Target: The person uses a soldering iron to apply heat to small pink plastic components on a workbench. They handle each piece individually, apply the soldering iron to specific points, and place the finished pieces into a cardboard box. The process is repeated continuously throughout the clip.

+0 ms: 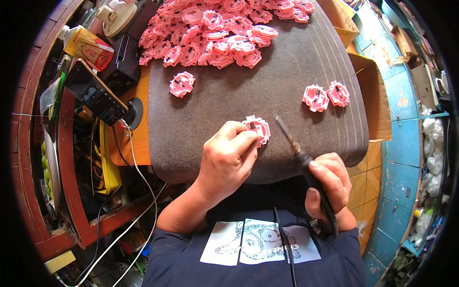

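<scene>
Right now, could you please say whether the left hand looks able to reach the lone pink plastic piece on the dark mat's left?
Probably yes: only bare mat lies between the left hand and that lone piece, though its fingers are on another pink plastic piece.

Bright, diffuse light washes over the desk (282, 71), casting faint, soft shadows around the pink parts (239, 44), while the lower left falls dim. Fisheye distortion bows the blue cabinets (401, 150) at right; blackness rims the view; the centre appears sharp.
</scene>
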Available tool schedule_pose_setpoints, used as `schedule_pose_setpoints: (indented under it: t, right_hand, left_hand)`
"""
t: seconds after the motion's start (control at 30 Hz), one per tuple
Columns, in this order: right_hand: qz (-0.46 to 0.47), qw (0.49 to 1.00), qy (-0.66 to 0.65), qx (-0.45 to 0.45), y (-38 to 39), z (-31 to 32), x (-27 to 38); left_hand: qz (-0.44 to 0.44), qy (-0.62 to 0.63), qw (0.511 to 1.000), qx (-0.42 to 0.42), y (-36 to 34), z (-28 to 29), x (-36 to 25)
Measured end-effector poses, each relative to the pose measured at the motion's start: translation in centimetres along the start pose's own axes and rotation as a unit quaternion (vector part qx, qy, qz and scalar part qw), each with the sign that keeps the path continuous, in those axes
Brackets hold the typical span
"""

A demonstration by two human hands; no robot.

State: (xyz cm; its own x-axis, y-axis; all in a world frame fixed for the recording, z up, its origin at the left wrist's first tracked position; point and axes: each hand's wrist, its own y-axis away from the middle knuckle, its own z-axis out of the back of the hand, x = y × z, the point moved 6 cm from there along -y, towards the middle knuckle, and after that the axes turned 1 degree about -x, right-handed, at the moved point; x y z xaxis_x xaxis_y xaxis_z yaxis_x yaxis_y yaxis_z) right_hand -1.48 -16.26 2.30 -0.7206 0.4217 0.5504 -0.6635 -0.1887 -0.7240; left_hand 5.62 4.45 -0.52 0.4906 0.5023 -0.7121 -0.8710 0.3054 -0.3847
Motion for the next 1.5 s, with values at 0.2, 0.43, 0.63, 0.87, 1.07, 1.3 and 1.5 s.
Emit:
schedule_pose_setpoints:
  t: [0.2, 0.43, 0.63, 0.87, 1.07, 1.3, 1.5]
  right_hand:
    - [-0.013, 1.0, 0.02, -0.004, -0.7, -2.1, -1.5]
    - [-0.035, 0.999, 0.004, 0.036, -2.3, -4.7, -3.1]
    - [-0.076, 0.993, -0.019, 0.086, -3.3, -6.2, -4.0]
    - [-0.066, 0.993, -0.002, 0.093, -3.7, -6.9, -4.4]
    - [-0.064, 0.993, -0.004, 0.095, -3.6, -7.0, -4.6]
    - [-0.069, 0.993, -0.001, 0.093, -3.6, -6.9, -4.6]
    - [-0.061, 0.994, 0.004, 0.094, -3.6, -7.0, -4.6]
  left_hand:
    - [0.008, -0.003, 1.0, 0.005, 0.1, 0.0, 0.1]
    - [0.005, -0.003, 1.0, 0.004, -0.1, 0.0, 0.0]
    - [0.013, -0.003, 1.0, 0.001, -0.1, -0.1, 0.0]
    - [0.0, -0.003, 1.0, -0.004, -0.2, 0.0, -0.1]
    - [0.0, -0.003, 1.0, -0.007, -0.2, 0.0, -0.2]
    - [0.001, -0.003, 1.0, -0.006, -0.2, 0.0, -0.2]
    - [-0.001, -0.005, 1.0, -0.006, -0.2, 0.1, -0.2]
